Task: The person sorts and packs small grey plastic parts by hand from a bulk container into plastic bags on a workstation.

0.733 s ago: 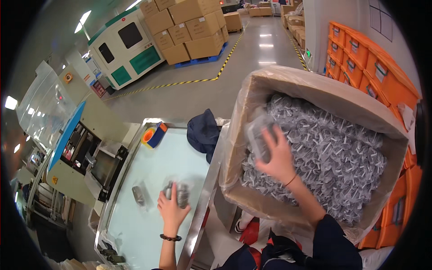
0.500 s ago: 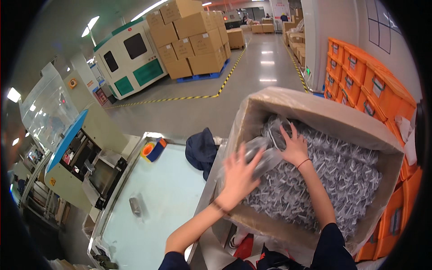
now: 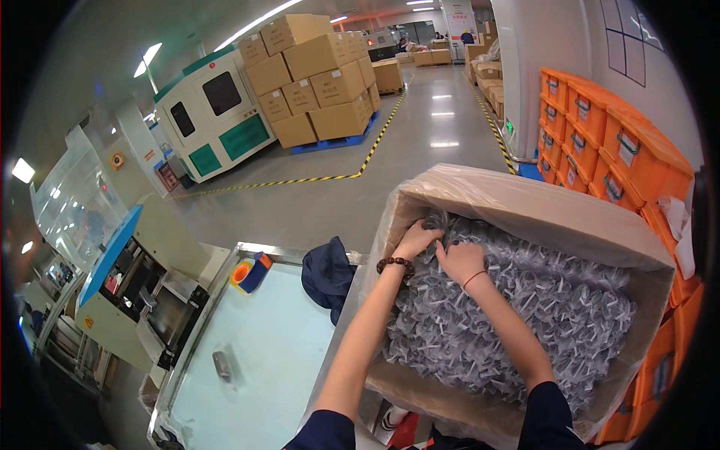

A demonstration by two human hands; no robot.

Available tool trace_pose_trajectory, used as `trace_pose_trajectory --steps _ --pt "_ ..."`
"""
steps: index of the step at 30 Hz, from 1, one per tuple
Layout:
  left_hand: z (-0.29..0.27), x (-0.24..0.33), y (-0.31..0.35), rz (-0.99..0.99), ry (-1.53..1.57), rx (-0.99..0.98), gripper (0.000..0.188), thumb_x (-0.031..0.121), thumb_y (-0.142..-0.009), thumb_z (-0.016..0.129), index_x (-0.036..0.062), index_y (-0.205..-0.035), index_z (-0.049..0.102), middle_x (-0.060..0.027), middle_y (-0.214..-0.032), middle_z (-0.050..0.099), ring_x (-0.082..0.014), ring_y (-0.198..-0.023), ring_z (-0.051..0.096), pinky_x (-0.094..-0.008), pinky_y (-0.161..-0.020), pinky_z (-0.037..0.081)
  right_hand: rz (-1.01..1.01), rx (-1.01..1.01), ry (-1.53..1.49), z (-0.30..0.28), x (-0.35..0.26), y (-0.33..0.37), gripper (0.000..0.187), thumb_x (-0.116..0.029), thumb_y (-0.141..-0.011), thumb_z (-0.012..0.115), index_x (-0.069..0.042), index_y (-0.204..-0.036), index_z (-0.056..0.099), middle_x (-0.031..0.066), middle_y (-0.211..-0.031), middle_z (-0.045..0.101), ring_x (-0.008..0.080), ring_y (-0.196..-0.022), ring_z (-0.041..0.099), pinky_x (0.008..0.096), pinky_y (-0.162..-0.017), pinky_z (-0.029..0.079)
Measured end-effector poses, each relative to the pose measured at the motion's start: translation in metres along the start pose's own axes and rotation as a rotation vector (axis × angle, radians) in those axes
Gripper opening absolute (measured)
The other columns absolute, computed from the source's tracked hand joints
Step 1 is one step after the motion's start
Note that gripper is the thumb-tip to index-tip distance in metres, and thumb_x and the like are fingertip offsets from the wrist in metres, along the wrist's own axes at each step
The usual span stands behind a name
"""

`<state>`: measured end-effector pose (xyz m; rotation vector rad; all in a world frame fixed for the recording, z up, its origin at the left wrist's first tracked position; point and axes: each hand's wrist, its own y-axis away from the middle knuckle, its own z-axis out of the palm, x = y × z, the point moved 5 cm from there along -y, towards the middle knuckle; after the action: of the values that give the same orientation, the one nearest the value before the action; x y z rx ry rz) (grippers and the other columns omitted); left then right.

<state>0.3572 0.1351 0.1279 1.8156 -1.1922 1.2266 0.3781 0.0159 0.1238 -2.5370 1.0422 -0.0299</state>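
A large cardboard box (image 3: 525,195) lined with clear film stands in front of me, filled with rows of grey pieces in clear plastic bags (image 3: 517,322), many with a white strip showing. My left hand (image 3: 417,240), a beaded bracelet at its wrist, reaches over the left wall into the far left corner. Its fingers close on a bagged grey piece (image 3: 434,220) there. Just right of it, my right hand (image 3: 461,262) rests on the packed pieces with curled fingers and its thumb towards the left hand. What those fingers hold, if anything, is hidden.
A pale table (image 3: 255,345) to the left bears a lone bagged piece (image 3: 222,366), tape rolls (image 3: 250,273) and a dark blue cap (image 3: 328,274). Beyond it is a machine with a blue-edged cover (image 3: 112,255). Orange bins (image 3: 637,150) are stacked along the right.
My left hand has gone from above the box's left side down into its far left corner. My right hand's spread fingers have curled, and the bagged piece beneath them now sits lower in that corner.
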Motion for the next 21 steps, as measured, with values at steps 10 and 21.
trace_pose_trajectory --steps 10,21 --pt "-0.007 -0.031 0.015 0.075 0.355 0.037 0.064 0.047 -0.090 0.034 -0.0062 -0.125 0.039 -0.0149 -0.130 0.040 -0.0209 -0.120 0.036 -0.0265 -0.101 0.023 0.039 0.310 -0.592 0.008 -0.004 -0.005 0.028 -0.026 -0.086 0.039 -0.006 -0.086 0.059 0.0170 -0.086 0.060 0.0368 -0.073 0.059 0.0449 -0.065 0.047" --pt "0.010 -0.039 0.046 0.339 -0.344 0.366 0.031 0.020 -0.086 0.046 -0.0062 -0.103 0.044 -0.0308 -0.100 0.050 -0.0417 -0.096 0.048 -0.0425 -0.083 0.038 0.063 -0.207 -0.869 0.048 -0.008 -0.065 0.051 -0.048 -0.088 0.034 -0.006 -0.107 0.054 0.0207 -0.108 0.055 0.0355 -0.106 0.048 0.0389 -0.091 0.035"
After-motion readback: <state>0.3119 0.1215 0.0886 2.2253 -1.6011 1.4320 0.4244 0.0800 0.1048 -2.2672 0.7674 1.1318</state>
